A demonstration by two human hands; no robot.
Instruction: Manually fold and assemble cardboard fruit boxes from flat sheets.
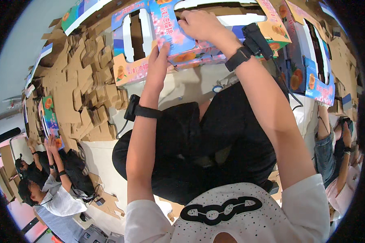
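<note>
A printed cardboard fruit box (pixel 190 56) in blue, pink and orange lies in front of my crossed legs. My left hand (pixel 159 62) grips the near edge where its blue panel (pixel 164 24) meets an orange-and-pink flap (pixel 129 72). Curled over the blue panel's upper right edge, the fingers of my right hand (pixel 200 26) press on the cardboard beside a long opening. White inner edges and brown cardboard show through the cut-outs. Part of the right fingertips is hidden. Black straps with small devices are on both my wrists.
Stacked brown cardboard blanks (pixel 77 89) cover the floor at left. Another printed box (pixel 308 60) stands at right. One person (pixel 54 194) sits at far left handling a printed box (pixel 50 117); another person (pixel 340 162) sits at right. Cables hang from my wrist devices.
</note>
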